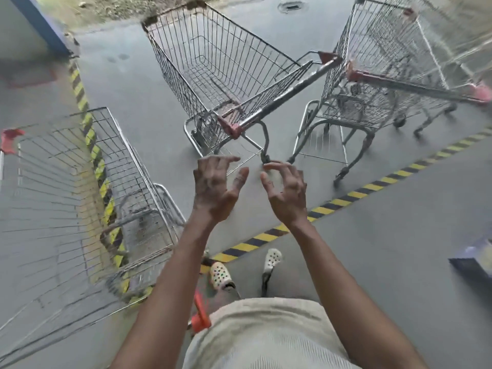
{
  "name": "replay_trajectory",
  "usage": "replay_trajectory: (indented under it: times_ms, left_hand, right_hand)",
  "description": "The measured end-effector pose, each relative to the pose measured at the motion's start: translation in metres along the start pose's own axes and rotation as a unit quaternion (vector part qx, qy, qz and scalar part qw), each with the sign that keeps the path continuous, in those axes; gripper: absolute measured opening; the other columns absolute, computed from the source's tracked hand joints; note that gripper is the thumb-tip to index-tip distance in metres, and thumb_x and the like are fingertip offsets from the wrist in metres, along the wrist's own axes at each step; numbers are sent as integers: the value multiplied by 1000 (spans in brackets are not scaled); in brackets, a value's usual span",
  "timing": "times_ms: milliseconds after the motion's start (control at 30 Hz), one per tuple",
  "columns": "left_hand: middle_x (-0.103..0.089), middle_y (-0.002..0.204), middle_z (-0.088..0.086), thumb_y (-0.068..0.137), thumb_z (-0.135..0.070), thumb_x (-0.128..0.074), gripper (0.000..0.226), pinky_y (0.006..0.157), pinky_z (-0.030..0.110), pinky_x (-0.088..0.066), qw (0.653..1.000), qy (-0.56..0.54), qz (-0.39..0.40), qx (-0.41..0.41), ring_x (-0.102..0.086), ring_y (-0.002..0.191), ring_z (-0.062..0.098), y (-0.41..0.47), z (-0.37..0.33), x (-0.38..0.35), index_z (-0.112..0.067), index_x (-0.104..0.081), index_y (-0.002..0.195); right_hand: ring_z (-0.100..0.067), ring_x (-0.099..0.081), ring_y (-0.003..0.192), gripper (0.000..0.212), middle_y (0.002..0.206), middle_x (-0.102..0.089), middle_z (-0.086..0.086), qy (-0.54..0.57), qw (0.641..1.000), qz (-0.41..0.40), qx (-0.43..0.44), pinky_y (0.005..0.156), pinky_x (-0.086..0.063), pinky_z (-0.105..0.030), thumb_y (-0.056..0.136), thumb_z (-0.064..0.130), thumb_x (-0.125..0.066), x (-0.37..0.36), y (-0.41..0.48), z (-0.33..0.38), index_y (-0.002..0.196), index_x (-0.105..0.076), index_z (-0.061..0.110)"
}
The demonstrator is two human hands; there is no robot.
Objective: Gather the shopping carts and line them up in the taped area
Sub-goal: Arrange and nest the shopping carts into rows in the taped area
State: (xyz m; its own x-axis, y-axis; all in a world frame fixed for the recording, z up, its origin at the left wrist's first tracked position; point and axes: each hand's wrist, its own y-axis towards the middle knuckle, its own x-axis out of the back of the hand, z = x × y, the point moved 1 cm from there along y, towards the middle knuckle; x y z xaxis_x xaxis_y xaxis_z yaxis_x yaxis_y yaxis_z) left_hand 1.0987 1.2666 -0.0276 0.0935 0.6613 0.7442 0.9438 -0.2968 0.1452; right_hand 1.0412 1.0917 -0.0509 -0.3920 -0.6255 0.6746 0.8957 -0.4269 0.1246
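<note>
Shopping carts, three in all, stand on the grey concrete floor [399,249] ahead of you. The left cart [80,187], blurred, sits across a yellow-and-black tape line [80,89]. The middle cart [221,70] and right cart [386,70] stand inside the taped corner, just beside each other. Your left hand [215,185] and right hand [286,190] hover near the middle cart, fingers spread wide and loosely bent, holding nothing.

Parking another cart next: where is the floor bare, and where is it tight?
Bare floor: between the left cart and the middle cart, and this side of the diagonal tape, right of the shoes. Tight: where the middle cart's handle nears the right cart.
</note>
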Motion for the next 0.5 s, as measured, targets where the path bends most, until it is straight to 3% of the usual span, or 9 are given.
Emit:
replay_trajectory:
  times_ms: [133, 233, 300, 367, 433, 500]
  left_hand:
    - [-60, 128, -1, 98, -57, -42, 49, 105, 36, -31, 999, -10, -23, 42, -43, 125, 21, 47, -18, -28, -25, -62, 128]
    - [-58, 131, 0, 98, -55, -42, 47, 108, 40, -33, 996, 29, -49, 74, -44, 128, 24, 93, -33, -57, -25, -59, 130]
    - [-60, 128, 4, 99, -49, -45, 43, 117, 46, -26, 991, 63, -73, 92, -45, 130, 28, 126, -42, -81, -22, -59, 129]
    - [-61, 127, 8, 100, -40, -45, 39, 120, 43, -16, 985, 94, -76, 125, -48, 127, 30, 152, -44, -107, -19, -61, 129]
    - [-59, 125, 12, 101, -33, -44, 36, 110, 46, -25, 975, 122, -63, 173, -48, 121, 34, 170, -38, -129, -18, -63, 127]
    - [-56, 119, 11, 100, -25, -45, 29, 100, 47, -30, 963, 164, -42, 211, -46, 113, 34, 177, -31, -138, -17, -62, 121]
  right_hand:
    - [-12, -48, 125, 26, 132, -62, 8, 6, 1000, 0, 18, 105, -38, -38, 97, 42, -62, 2, 75, -23, 118, -71, 30]
    - [-18, -50, 128, 31, 138, -60, 5, -19, 998, 7, 62, 102, -36, -35, 100, 40, -55, 1, 144, -43, 125, -68, 27]
    - [-22, -49, 129, 36, 143, -56, 1, -81, 991, 3, 106, 103, -33, -35, 102, 35, -50, 1, 192, -58, 134, -64, 27]
    - [-26, -48, 133, 39, 147, -53, -4, -138, 980, 3, 143, 110, -23, -30, 103, 29, -49, 3, 235, -72, 140, -60, 28]
    - [-27, -40, 143, 38, 153, -48, -4, -175, 972, 51, 147, 112, -15, -29, 105, 31, -48, 6, 272, -87, 142, -57, 33]
    - [-22, -23, 153, 39, 161, -38, 4, -207, 959, 130, 142, 115, -12, -37, 105, 45, -42, 5, 299, -102, 143, -52, 44]
